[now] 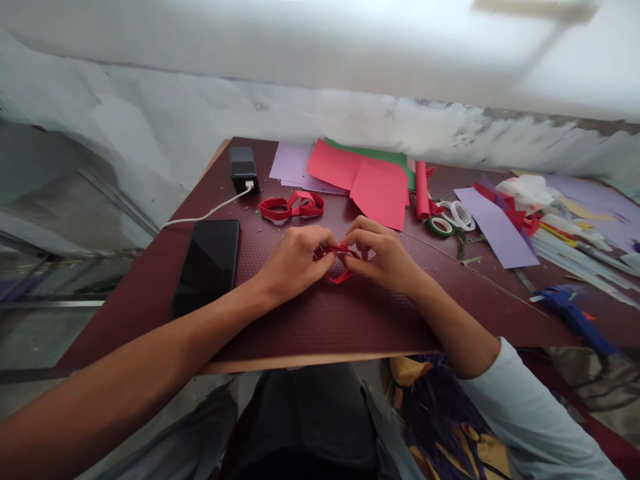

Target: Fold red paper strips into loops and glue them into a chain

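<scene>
"Head view: what did each hand have hold of?"

"One small red loop [341, 276], between the two of them. Thumb and fingers of the left hand [300, 257] were pinched narrowly on its left part, and the right hand [383, 257] had its fingertips closed on the right part."

"Where was that loop, exactly?"

"Over the middle of the dark red surface [310, 327], set back from the near edge. Its lower bend hung toward that edge. I couldn't tell whether it touched the surface."

"And what lay beyond the hands?"

"A pair of red rings [295, 211], joined side by side, sat just past the left hand. Behind them, along the far edge, purple sheets [295, 163], red sheets [383, 193] and a green sheet [400, 159] overlapped. A red paper roll [423, 190] stood out just right of those."

"Toward the left edge?"

"A dark phone [207, 265] lay flat there, its near end by the left forearm. Close to the far left corner was a black power bank [243, 160], with a white cable [210, 212] plugged in and running to the left edge."

"What about the right side?"

"A green tape roll [431, 229] lay near the red roll, and a purple card [497, 227] farther right. A thin wire [475, 272] slanted toward a blue glue gun [570, 310], which was close to the near edge."
</scene>
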Demonstrator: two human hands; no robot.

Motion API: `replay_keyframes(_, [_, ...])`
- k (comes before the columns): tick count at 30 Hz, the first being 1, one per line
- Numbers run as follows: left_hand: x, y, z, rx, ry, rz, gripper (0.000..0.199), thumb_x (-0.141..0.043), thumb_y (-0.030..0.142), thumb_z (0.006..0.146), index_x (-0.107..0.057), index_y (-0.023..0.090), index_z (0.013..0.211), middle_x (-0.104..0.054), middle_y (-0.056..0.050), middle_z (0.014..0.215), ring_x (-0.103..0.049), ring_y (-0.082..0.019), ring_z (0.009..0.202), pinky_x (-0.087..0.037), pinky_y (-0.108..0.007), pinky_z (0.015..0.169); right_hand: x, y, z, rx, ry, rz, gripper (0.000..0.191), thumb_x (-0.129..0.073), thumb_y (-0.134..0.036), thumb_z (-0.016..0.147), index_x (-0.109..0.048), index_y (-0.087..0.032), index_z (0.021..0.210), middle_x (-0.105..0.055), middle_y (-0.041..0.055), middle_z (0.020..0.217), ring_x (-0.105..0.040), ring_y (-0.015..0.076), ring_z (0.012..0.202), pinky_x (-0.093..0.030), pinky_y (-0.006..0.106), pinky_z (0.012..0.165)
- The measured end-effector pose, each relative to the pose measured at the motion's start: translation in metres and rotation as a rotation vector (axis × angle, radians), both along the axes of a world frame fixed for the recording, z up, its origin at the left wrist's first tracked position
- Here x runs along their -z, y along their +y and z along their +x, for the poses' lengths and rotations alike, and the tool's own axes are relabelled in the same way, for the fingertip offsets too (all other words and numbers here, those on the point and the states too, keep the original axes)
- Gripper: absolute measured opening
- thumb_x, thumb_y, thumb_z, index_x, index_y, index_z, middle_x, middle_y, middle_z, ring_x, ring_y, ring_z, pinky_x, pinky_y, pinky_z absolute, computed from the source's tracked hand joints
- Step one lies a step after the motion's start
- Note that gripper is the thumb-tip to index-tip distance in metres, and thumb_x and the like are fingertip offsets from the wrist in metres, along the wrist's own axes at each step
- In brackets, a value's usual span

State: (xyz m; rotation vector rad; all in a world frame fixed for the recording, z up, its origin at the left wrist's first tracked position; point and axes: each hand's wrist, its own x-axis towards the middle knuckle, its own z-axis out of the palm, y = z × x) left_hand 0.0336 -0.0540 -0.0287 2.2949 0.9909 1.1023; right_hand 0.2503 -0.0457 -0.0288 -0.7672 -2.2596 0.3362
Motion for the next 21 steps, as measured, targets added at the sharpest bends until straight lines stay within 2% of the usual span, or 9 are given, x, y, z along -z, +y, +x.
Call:
replay_keyframes(9, [0.001, -0.0013, -0.001, 0.01, 0.036, 0.041, 0.016, -0.065, 0.001, 0.085, -0.071, 0.015, 0.08, -0.066, 0.0, 0.074, -0.059, -0.014, 0.068, -0.041, -0.026, 0.064, -0.0023, -0.0012, 0.0008, -0.04, 0.006, 0.027, 0.01, -0.066, -0.01, 0.094, -0.065, -0.02, 0.091, -0.057, 0.0003, 0.089, -0.051, 0.011, 0.071, -0.043, 0.027, 0.064])
replay_keyframes(12, [0.0018, -0.0004, -0.0014, 0.018, 0.026, 0.043, 0.015, -0.064, 0.003, 0.087, -0.072, 0.015, 0.081, -0.067, 0.0, 0.075, -0.06, -0.014, 0.068, -0.043, -0.027, 0.066, -0.0034, -0.0018, 0.0007, -0.022, 0.065, -0.126, 0.006, -0.072, -0.016, 0.091, -0.067, -0.02, 0.093, -0.06, 0.0014, 0.091, -0.055, 0.0122, 0.074, -0.047, 0.025, 0.062])
replay_keyframes(16, [0.0022, 0.001, -0.0021, 0.005, 0.006, 0.057, 0.012, -0.066, 0.008, 0.09, -0.073, 0.015, 0.083, -0.069, -0.001, 0.077, -0.062, -0.015, 0.07, -0.044, -0.027, 0.066, -0.0041, -0.0023, 0.0, 0.017, 0.177, -0.44, 0.018, -0.075, -0.035, 0.094, -0.073, -0.019, 0.099, -0.069, 0.0031, 0.088, -0.062, 0.0142, 0.073, -0.052, 0.027, 0.061])
replay_keyframes(21, [0.0012, 0.0001, -0.003, 0.014, 0.01, 0.073, 0.012, -0.066, 0.007, 0.089, -0.074, 0.015, 0.085, -0.069, -0.001, 0.078, -0.063, -0.014, 0.071, -0.044, -0.026, 0.067, -0.0037, -0.0022, -0.0018, -0.001, 0.302, -0.592, 0.022, -0.08, -0.04, 0.09, -0.076, -0.018, 0.09, -0.073, 0.0028, 0.085, -0.063, 0.0132, 0.071, -0.053, 0.027, 0.062])
